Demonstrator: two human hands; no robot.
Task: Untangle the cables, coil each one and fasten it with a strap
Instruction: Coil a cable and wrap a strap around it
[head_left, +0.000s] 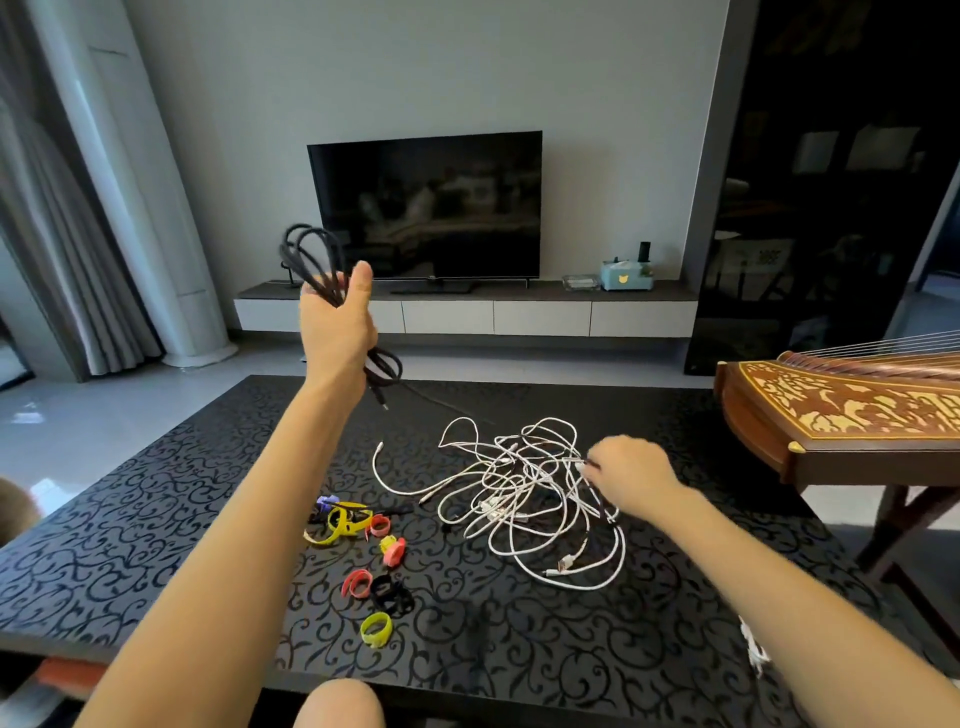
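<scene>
Home living room — TV (431, 205) on low wall cabinet (467, 312), curtains (57, 249) left of TV, zither (852, 410) right — coffee table (156, 519) in front.

Two bare arms, left forearm (249, 519), right forearm (779, 587), both uncovered up to the frame edge, left hand (337, 322) and right hand (631, 475) bare, one bare knee (340, 704) at bottom edge

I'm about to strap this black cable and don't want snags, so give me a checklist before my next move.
1. Thin black cable looped in left hand, lifted off the patterned black table: ok.
2. Its tail free of the tangled white cables: not ok, it runs toward them.
3. Right hand pinching a strand at the tangle's edge: ok; which cable, cannot tell.
4. Coloured loop straps within reach: ok.
5. White cables separated: not ok.
</scene>
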